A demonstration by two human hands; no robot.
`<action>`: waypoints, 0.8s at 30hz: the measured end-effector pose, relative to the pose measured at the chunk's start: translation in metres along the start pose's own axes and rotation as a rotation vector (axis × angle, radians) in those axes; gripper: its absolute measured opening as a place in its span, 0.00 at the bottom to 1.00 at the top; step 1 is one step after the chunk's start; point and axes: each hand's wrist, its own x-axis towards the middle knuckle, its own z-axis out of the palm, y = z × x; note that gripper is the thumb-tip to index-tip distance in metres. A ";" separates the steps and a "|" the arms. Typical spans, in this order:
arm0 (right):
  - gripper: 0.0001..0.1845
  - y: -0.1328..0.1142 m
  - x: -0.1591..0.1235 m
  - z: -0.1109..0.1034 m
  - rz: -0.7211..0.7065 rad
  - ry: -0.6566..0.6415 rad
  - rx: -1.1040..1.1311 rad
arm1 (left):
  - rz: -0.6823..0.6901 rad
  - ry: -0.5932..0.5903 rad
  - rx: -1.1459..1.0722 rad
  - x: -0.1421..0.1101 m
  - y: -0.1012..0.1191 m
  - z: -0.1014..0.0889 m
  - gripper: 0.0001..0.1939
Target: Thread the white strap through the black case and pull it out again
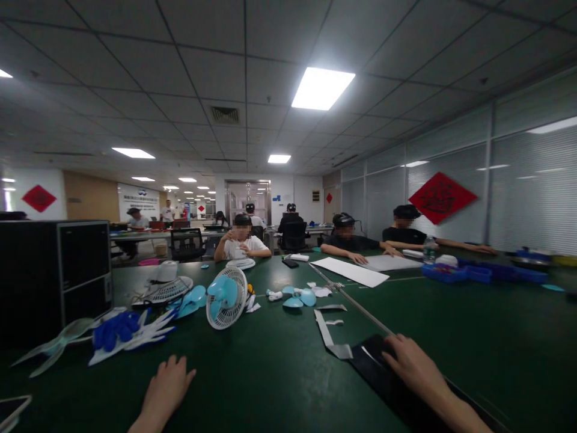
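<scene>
My left hand [167,385] rests on the green table [279,385] near its front edge, with its thumb apart and nothing in its fingers. Blue and white gloves [130,334] lie just beyond it. On the right, my right hand [412,364] lies over a flat black piece [374,373], touching it with loosely bent, parted fingers; what exactly the piece is I cannot make out. A silvery-grey strip [329,337] meets the far end of this piece. Farther off, a fan head with light blue blades in a white grille [226,297] stands tilted on its edge.
A black computer case [85,264] stands at the left, with pale fan blades [61,346] before it. More blue blades [300,297], white panels [349,270], a bottle [429,249] and blue trays [446,272] lie farther back. Several people sit beyond; one [242,240] faces me.
</scene>
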 end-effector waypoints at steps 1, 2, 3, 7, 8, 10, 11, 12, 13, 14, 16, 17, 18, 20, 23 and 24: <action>0.16 0.013 -0.004 -0.003 0.034 -0.022 0.000 | -0.001 -0.001 -0.008 0.003 -0.002 0.003 0.27; 0.16 0.024 -0.008 -0.005 0.058 -0.045 0.002 | -0.001 -0.007 -0.018 0.006 -0.004 0.005 0.27; 0.16 0.033 -0.011 -0.005 0.069 -0.065 0.009 | 0.000 -0.012 -0.029 0.008 -0.005 0.007 0.27; 0.16 0.055 -0.016 -0.001 0.092 -0.067 0.086 | -0.011 -0.026 -0.038 0.011 -0.007 0.009 0.27; 0.16 0.058 -0.015 0.001 0.100 -0.069 0.097 | -0.012 -0.027 -0.033 0.011 -0.007 0.009 0.27; 0.16 0.062 -0.011 0.005 0.110 -0.080 0.114 | -0.011 -0.033 -0.028 0.009 -0.005 0.007 0.27; 0.16 0.065 -0.009 0.007 0.111 -0.089 0.125 | -0.010 -0.033 -0.027 0.008 -0.004 0.006 0.27; 0.16 0.068 -0.006 0.009 0.111 -0.097 0.136 | -0.010 -0.028 -0.022 0.006 -0.003 0.004 0.27; 0.17 0.072 -0.004 0.011 0.110 -0.096 0.148 | -0.011 -0.017 -0.014 0.005 -0.002 0.003 0.26; 0.17 0.077 -0.002 0.012 0.110 -0.087 0.156 | -0.013 -0.006 -0.007 0.004 -0.001 0.002 0.26; 0.18 0.088 0.001 0.011 0.109 -0.042 0.159 | -0.011 -0.009 -0.003 0.001 0.000 0.001 0.26; 0.19 0.092 0.002 0.009 0.102 -0.005 0.151 | -0.010 -0.011 0.001 0.000 0.001 0.000 0.26; 0.19 0.096 0.003 0.006 0.093 0.042 0.137 | -0.009 -0.006 0.010 -0.001 0.002 0.000 0.26; 0.19 0.096 0.004 -0.002 0.066 0.139 0.103 | -0.002 0.024 0.043 -0.003 0.003 0.000 0.24; 0.21 0.075 0.004 -0.016 -0.002 0.214 0.099 | 0.002 0.059 0.051 -0.003 0.004 0.002 0.23; 0.22 0.061 0.004 -0.019 -0.034 0.205 0.114 | -0.001 0.050 0.032 -0.002 0.004 0.003 0.23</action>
